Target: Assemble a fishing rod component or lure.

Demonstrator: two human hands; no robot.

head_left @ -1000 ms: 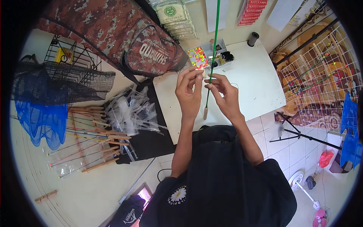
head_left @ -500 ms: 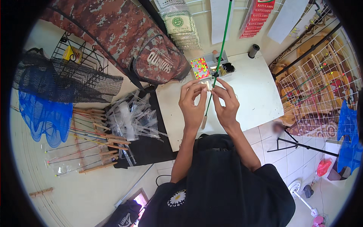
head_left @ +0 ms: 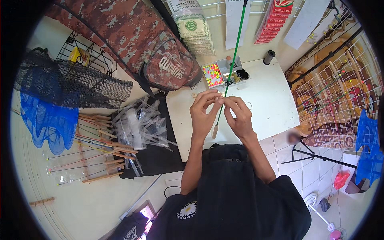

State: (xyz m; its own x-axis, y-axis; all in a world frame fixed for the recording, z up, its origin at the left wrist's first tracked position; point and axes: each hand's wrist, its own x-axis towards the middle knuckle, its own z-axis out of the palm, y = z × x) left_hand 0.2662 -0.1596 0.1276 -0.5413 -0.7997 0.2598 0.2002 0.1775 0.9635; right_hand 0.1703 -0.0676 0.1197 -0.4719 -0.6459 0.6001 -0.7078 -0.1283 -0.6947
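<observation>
My left hand (head_left: 203, 114) and my right hand (head_left: 240, 118) meet over the white table, fingertips pinched close together. Whatever lies between the fingertips is too small to make out. A thin green fishing rod (head_left: 237, 44) slants down past the fingertips, its wooden handle (head_left: 215, 131) showing below, between my wrists. A dark fitting (head_left: 228, 83) sits on the rod just above my fingers. On the table beside my left hand rests a small pale round piece (head_left: 194, 95). Beyond the hands stands a compartment tray (head_left: 222, 64) with red and yellow bits (head_left: 213, 75) and black pieces (head_left: 241, 75).
A camouflage rod bag (head_left: 170, 66) leans at the left of the white table (head_left: 272, 92). Clear plastic sleeves (head_left: 138, 124) and wooden-handled rods (head_left: 124, 150) lie farther left. A dark cylinder (head_left: 269, 57) stands at the back right; a black tripod (head_left: 312, 153) is beyond the table's right edge.
The pale piece that showed between my fingertips is out of sight there. My fingers have drawn closer together, and a pale round piece now shows on the table by my left hand.
</observation>
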